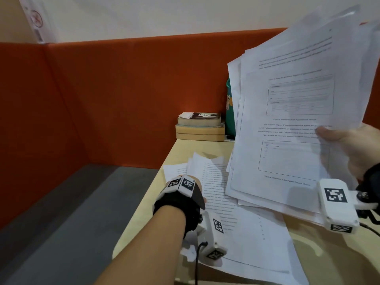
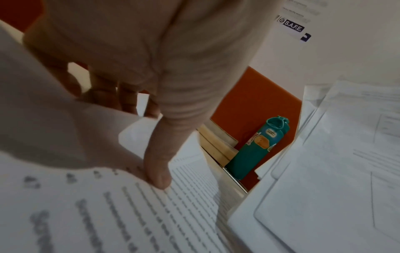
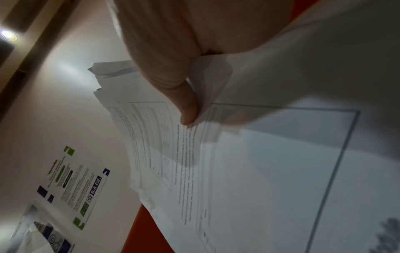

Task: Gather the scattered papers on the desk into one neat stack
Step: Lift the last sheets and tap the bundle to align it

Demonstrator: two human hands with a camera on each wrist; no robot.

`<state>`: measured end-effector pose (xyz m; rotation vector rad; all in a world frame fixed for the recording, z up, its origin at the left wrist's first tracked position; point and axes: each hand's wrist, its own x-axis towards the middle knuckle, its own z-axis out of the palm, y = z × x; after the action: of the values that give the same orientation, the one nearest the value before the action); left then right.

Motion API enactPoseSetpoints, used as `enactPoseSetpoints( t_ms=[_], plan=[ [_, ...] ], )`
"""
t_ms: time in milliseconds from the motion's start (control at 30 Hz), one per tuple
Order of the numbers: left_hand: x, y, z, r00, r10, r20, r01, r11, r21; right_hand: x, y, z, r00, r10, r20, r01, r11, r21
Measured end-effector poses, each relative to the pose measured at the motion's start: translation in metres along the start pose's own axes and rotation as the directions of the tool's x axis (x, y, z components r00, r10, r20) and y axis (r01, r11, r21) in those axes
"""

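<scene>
My right hand (image 1: 330, 136) holds a thick, uneven stack of printed papers (image 1: 287, 124) raised above the desk's right side, thumb on the top sheet; the fingers are hidden behind it. The right wrist view shows that thumb (image 3: 187, 106) pressing the stack (image 3: 270, 171). Several loose printed sheets (image 1: 236, 233) lie overlapping on the wooden desk (image 1: 156, 194). My left hand (image 1: 191, 194) is at their left edge. In the left wrist view its thumb (image 2: 159, 171) sits on a text sheet (image 2: 108, 214) while the fingers (image 2: 127, 101) curl under its lifted, curled edge, pinching it.
A pile of books (image 1: 200, 128) and a teal bottle (image 1: 229, 112) stand at the back of the desk against the orange partition (image 1: 102, 99). The desk's left edge drops to a grey surface (image 1: 61, 223). A poster (image 3: 75, 188) hangs on the wall.
</scene>
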<state>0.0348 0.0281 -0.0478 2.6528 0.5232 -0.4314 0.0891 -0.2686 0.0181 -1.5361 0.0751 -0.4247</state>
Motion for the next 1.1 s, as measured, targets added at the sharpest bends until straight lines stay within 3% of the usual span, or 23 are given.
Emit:
enactPoseSetpoints(
  t_ms=[133, 333, 467, 567, 700, 767, 833, 1000, 1067, 1100],
  plan=[
    [0.007, -0.009, 0.002, 0.984, -0.107, -0.141, 0.113, 0.993, 0.035, -0.003, -0.002, -0.003, 1.000, 0.013, -0.013, -0.013, 1.000, -0.002],
    [0.006, -0.011, 0.001, 0.997, -0.050, -0.063, 0.047, 0.998, -0.046, -0.008, -0.001, 0.001, 0.999, 0.017, -0.031, -0.017, 1.000, 0.010],
    [0.013, -0.012, 0.002, 0.996, -0.022, -0.081, 0.003, 0.974, -0.225, -0.009, -0.001, -0.002, 0.998, 0.041, -0.044, -0.040, 0.999, 0.019],
    [0.005, -0.012, 0.002, 1.000, -0.005, -0.003, 0.004, 0.948, -0.318, -0.013, 0.003, -0.004, 0.998, 0.058, -0.025, -0.058, 0.998, 0.009],
    [0.002, -0.018, -0.033, 0.990, 0.070, -0.118, -0.111, 0.916, -0.385, -0.016, 0.007, -0.007, 0.997, 0.072, -0.028, -0.072, 0.997, 0.002],
    [-0.001, -0.022, -0.066, 0.945, 0.086, -0.315, -0.249, 0.814, -0.525, -0.015, 0.009, -0.010, 0.994, 0.075, -0.082, -0.076, 0.997, -0.011],
    [0.000, -0.026, -0.091, 0.877, 0.077, -0.475, -0.364, 0.753, -0.549, -0.014, 0.012, -0.011, 0.990, 0.075, -0.123, -0.078, 0.997, -0.019],
    [-0.015, -0.021, -0.132, 0.703, 0.028, -0.710, -0.590, 0.581, -0.561, -0.015, 0.020, -0.006, 0.979, 0.070, -0.192, -0.081, 0.995, -0.053],
    [-0.024, -0.017, -0.144, 0.685, 0.016, -0.728, -0.632, 0.509, -0.584, -0.016, 0.022, -0.005, 0.980, 0.093, -0.178, -0.103, 0.993, -0.049],
    [-0.029, -0.015, -0.148, 0.706, 0.031, -0.707, -0.644, 0.441, -0.624, -0.018, 0.022, -0.002, 0.980, 0.097, -0.175, -0.107, 0.993, -0.044]
  ],
)
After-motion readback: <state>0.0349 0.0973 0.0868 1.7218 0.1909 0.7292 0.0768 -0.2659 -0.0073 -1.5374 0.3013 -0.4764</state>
